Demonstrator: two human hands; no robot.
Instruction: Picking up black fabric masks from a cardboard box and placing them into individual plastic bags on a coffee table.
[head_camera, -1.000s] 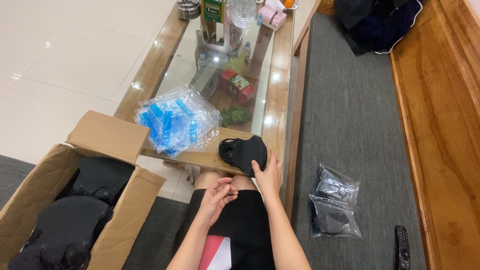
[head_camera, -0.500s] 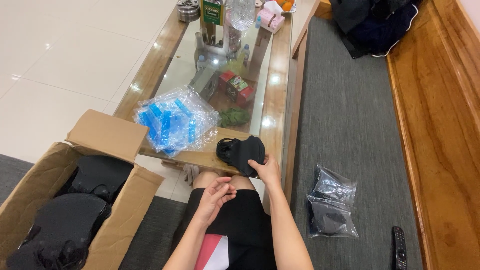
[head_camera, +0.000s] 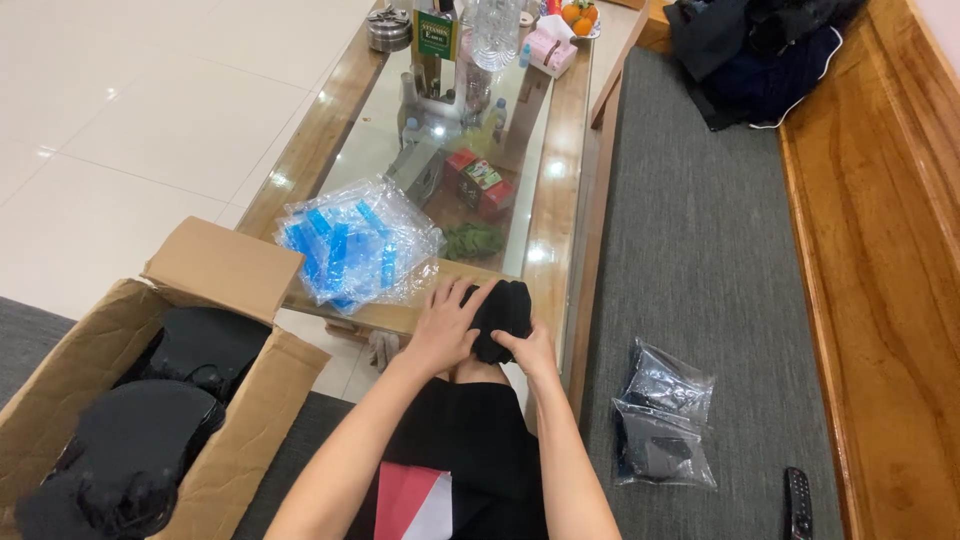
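Observation:
Both my hands are on a small black fabric item at the near edge of the glass-topped coffee table. My left hand presses on its left side with the fingers spread over it. My right hand grips its lower right edge. A pile of clear plastic bags with blue strips lies on the table just left of my hands. Two packed clear bags holding dark items rest on the grey cushion to my right.
An open cardboard box with black items inside stands on the floor at my left. Bottles, tins, small boxes and fruit crowd the table's far end. A remote control lies on the cushion by the wooden bench back. Dark clothing is heaped far right.
My left hand has risen from my lap to the black item on the table edge. My right hand has stayed on it, and the item looks more bunched.

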